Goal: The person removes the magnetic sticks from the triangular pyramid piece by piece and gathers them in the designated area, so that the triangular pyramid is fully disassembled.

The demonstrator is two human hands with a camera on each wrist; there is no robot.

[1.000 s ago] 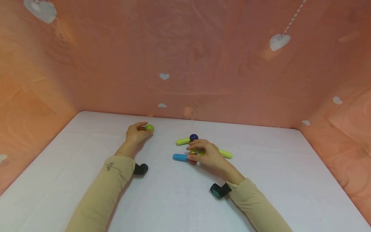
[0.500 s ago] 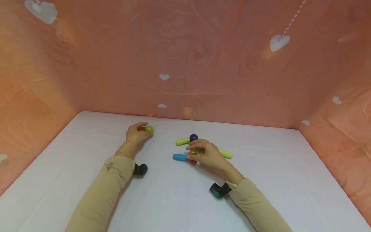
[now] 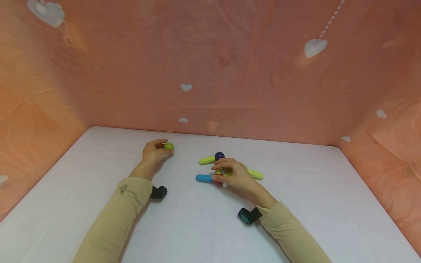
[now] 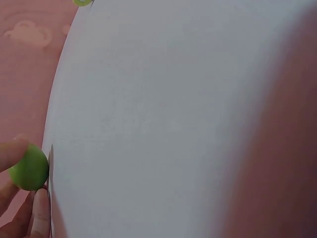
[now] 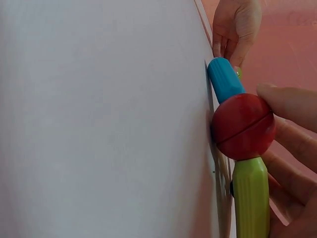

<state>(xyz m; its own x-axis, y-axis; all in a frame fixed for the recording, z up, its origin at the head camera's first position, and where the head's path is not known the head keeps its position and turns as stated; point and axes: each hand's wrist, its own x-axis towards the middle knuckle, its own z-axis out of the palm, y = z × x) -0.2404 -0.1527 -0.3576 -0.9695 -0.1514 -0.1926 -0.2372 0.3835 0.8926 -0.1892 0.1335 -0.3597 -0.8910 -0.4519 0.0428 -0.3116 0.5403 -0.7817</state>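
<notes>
Towards the far left of the table, my left hand [image 3: 152, 151] pinches a green ball [image 3: 169, 146] between thumb and fingers. The left wrist view shows that green ball [image 4: 30, 168] close to the tabletop. Near the middle, my right hand [image 3: 236, 176] holds a red ball [image 5: 243, 126] with thumb and fingers. A blue stick [image 5: 226, 78] and a yellow-green stick [image 5: 251, 198] join this red ball on opposite sides. In the head view the fingers partly cover the red ball, while the blue stick [image 3: 204, 178] points left.
Just beyond my right hand lies a dark blue ball [image 3: 219, 156] with a yellow-green stick [image 3: 207, 160] at its left. Another yellow-green stick [image 3: 255, 174] shows to the right of that hand. An orange cloth wall [image 3: 210, 73] rises behind the white table [image 3: 197, 226].
</notes>
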